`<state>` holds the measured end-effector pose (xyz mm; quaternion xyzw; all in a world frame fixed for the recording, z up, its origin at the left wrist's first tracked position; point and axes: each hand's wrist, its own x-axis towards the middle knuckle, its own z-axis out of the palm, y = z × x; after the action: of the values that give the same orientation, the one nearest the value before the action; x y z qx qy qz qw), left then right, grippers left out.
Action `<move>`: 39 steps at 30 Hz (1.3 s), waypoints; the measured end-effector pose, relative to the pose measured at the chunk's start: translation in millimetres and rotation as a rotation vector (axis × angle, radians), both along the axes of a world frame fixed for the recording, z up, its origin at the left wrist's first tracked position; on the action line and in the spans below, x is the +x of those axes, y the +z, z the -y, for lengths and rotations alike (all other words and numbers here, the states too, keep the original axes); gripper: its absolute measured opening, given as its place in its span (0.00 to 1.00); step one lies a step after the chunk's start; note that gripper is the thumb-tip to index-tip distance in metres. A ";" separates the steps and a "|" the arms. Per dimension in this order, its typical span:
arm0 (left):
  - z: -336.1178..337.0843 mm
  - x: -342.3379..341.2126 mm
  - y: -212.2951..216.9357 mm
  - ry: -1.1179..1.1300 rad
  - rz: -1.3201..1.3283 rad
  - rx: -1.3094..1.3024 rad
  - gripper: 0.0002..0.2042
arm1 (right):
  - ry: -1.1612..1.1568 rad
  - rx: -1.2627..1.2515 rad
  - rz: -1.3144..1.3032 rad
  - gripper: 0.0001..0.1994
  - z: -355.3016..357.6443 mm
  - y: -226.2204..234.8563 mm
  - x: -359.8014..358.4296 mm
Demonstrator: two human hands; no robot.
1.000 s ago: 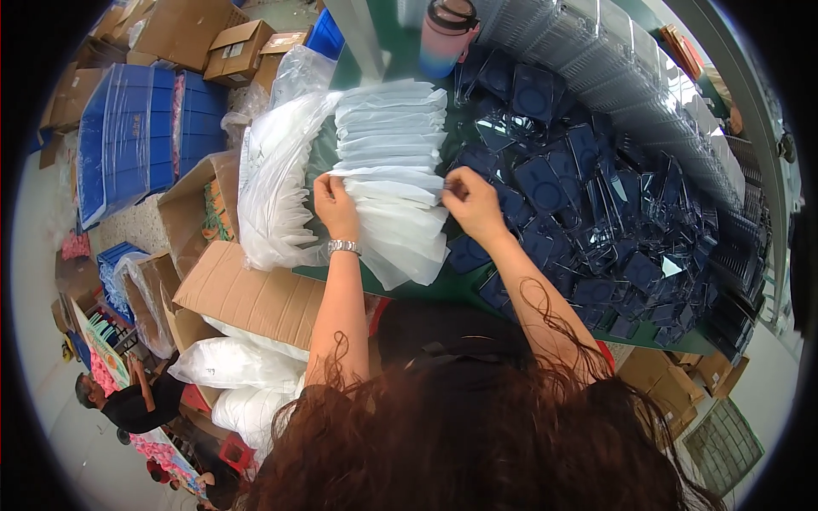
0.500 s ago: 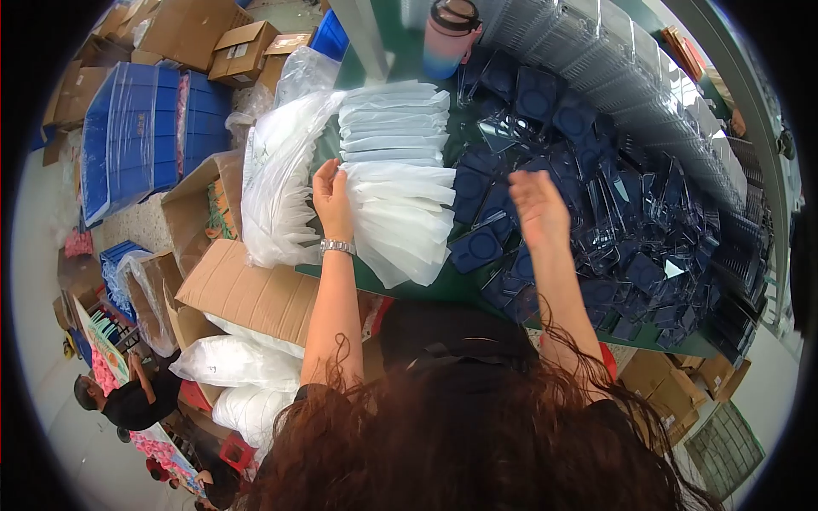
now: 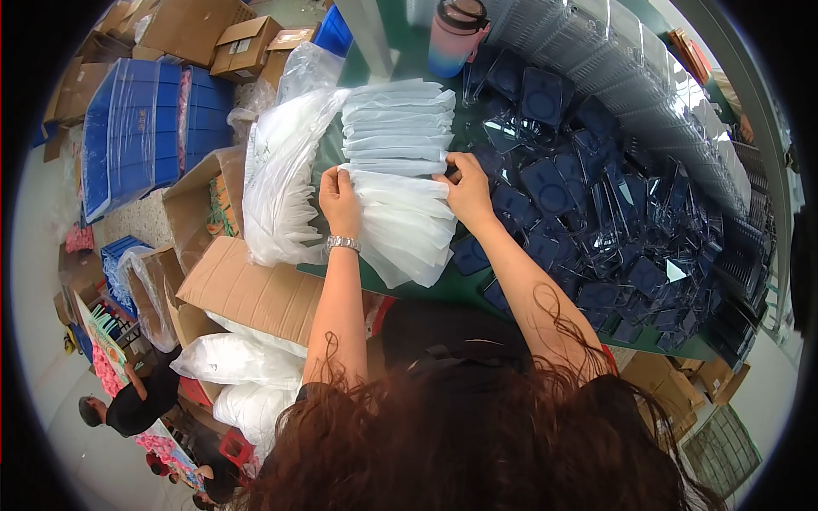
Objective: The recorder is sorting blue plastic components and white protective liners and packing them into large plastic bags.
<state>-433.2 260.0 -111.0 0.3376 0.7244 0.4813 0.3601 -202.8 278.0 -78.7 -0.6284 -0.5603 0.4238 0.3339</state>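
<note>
On the green table, a fanned stack of white translucent plastic bags [image 3: 400,217] lies in front of me. My left hand [image 3: 340,204], with a metal watch at the wrist, pinches a bag at the stack's upper left corner. At the stack's right edge, my right hand [image 3: 469,192] has thumb and index finger apart, their tips touching the bags. Just beyond is a row of folded, pale blue-white bags [image 3: 398,123]. Many dark blue phone cases [image 3: 545,187], each with a ring mark, lie heaped to the right of my right hand.
More white bags [image 3: 277,187] in a plastic wrap lie to the left. A pink-and-blue tumbler [image 3: 453,38] stands at the back. Clear plastic trays [image 3: 588,43] line the far right. Blue crates [image 3: 132,136] and cardboard boxes [image 3: 247,289] fill the left; a person [image 3: 141,400] stands beyond.
My right hand has moved left from over the phone cases to the right edge of the bags. My left hand has closed on the bag's corner. The person at lower left has shifted.
</note>
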 end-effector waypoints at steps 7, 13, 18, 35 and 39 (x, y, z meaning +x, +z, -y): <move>-1.3 -13.0 -6.2 0.112 -0.074 -0.007 0.11 | 0.047 0.031 -0.023 0.10 14.8 22.6 51.0; -8.0 -5.7 12.3 0.227 0.457 0.056 0.09 | -0.434 0.014 -0.426 0.11 25.1 69.5 144.2; -14.5 -3.0 17.3 0.030 0.199 -0.025 0.08 | -0.800 0.102 -0.227 0.16 21.0 95.0 165.6; -12.7 -6.3 16.2 -0.047 -0.116 0.015 0.09 | 0.151 0.034 0.036 0.16 -9.9 13.3 1.4; -15.5 6.0 22.8 -0.043 -0.231 -0.034 0.11 | 0.071 -0.066 0.054 0.13 -5.4 32.7 0.6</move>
<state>-427.2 275.5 -88.2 0.4001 0.7617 0.4190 0.2903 -202.3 283.5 -46.0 -0.6299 -0.5769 0.4365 0.2826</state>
